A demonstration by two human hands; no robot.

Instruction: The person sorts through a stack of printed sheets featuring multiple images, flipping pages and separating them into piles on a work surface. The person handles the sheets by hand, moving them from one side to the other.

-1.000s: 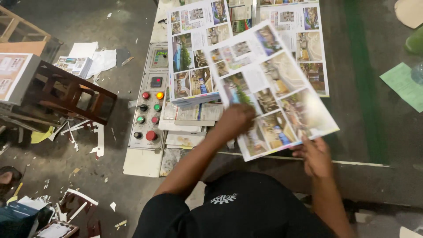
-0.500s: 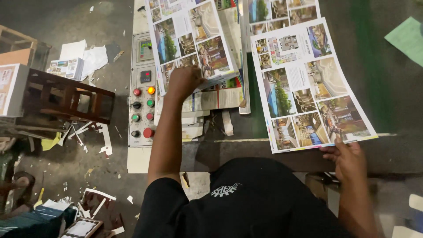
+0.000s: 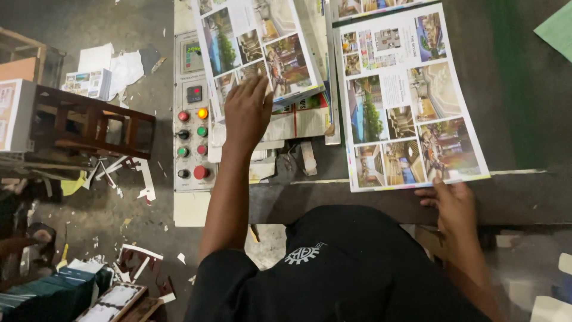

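Note:
A large printed sheet (image 3: 405, 101) full of colour photos lies on the dark table (image 3: 524, 119) on the right. My right hand (image 3: 454, 206) pinches its near edge at the lower right corner. My left hand (image 3: 247, 110) rests flat, fingers spread, on the near end of a stack of similar printed sheets (image 3: 256, 48) to the left. More printed sheets (image 3: 298, 122) lie under that stack.
A control panel (image 3: 193, 113) with red, green and yellow buttons sits left of the stack. A dark wooden stool (image 3: 89, 125) stands on the floor at the left, among paper scraps. A green sheet (image 3: 557, 30) lies at the far right.
The loose sheet swung from over the stack to the right and now lies flat on the table. My left hand left it and moved onto the stack, fingers spreading.

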